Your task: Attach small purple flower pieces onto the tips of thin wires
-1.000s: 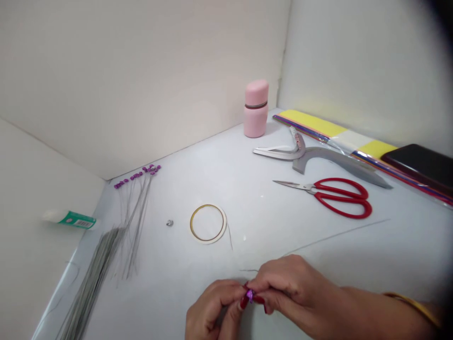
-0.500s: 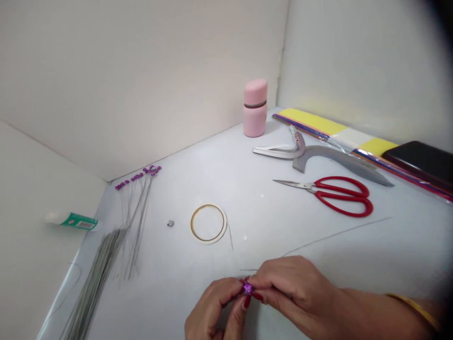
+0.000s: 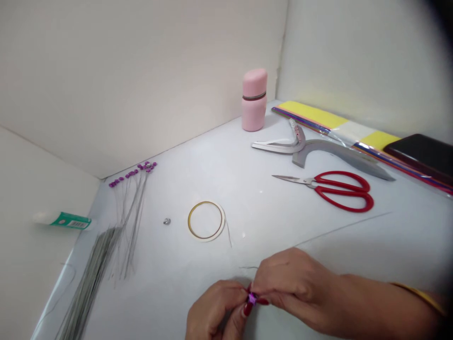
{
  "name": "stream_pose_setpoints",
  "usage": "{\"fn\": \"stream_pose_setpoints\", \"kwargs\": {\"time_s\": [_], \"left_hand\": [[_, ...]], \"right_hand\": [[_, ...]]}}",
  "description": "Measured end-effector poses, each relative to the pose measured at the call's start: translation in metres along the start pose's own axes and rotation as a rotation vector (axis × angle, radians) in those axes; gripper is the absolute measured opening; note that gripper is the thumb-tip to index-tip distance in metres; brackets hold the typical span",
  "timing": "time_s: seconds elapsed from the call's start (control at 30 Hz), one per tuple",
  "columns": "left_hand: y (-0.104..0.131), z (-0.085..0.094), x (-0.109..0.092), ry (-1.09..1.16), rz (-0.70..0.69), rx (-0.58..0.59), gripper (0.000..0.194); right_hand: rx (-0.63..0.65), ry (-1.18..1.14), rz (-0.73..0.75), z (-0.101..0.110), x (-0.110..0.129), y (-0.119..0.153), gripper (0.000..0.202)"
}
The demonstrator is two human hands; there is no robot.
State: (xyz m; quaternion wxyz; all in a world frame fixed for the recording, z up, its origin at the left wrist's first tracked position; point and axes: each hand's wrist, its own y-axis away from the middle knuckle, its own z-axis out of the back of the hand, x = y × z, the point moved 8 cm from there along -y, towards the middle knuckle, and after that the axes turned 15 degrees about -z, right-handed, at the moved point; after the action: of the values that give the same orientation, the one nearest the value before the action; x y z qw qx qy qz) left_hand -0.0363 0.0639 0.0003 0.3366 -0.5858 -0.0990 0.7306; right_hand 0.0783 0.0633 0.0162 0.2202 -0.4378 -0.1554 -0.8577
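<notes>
At the bottom centre, my left hand (image 3: 219, 309) and my right hand (image 3: 297, 285) meet around a small shiny purple piece (image 3: 252, 298). Fingertips of both hands pinch it, the left from the left side and below, the right from the right. A thin wire (image 3: 345, 226) runs from behind my right hand toward the right, and a short wire end (image 3: 248, 267) sticks out left of that hand. Beyond the hands lies a roll of narrow white tape (image 3: 206, 221) with its end loose. Red-handled scissors (image 3: 323, 189) rest above my right hand.
On the left lie a bundle of grey wires (image 3: 90, 278), wires with purple tips (image 3: 141, 167), a green-labelled tube (image 3: 72, 220) and a small silver object (image 3: 167, 221). Farther back are a pink bottle (image 3: 254, 100), grey curved pieces (image 3: 339, 151), coloured strips (image 3: 311, 113) and a dark phone-like object (image 3: 421, 153).
The purple piece sits slightly lower and farther right, still between my fingertips. My right hand's knuckles have risen a little. The table items appear shifted slightly upward, and those at left also leftward.
</notes>
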Motion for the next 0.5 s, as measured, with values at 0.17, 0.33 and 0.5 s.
{"fn": "stream_pose_setpoints", "kwargs": {"time_s": [0.17, 0.33, 0.5], "left_hand": [[0.003, -0.001, 0.006, -0.035, 0.037, 0.055, 0.011], [0.003, 0.001, 0.010, -0.035, 0.091, 0.030, 0.011], [0.002, 0.003, -0.001, -0.164, -0.020, 0.058, 0.015]], "right_hand": [[0.001, 0.061, -0.008, -0.001, -0.002, 0.000, 0.026], [-0.050, 0.027, -0.024, 0.001, -0.003, 0.000, 0.023], [-0.067, 0.041, -0.035, 0.002, -0.004, -0.002, 0.024]]}}
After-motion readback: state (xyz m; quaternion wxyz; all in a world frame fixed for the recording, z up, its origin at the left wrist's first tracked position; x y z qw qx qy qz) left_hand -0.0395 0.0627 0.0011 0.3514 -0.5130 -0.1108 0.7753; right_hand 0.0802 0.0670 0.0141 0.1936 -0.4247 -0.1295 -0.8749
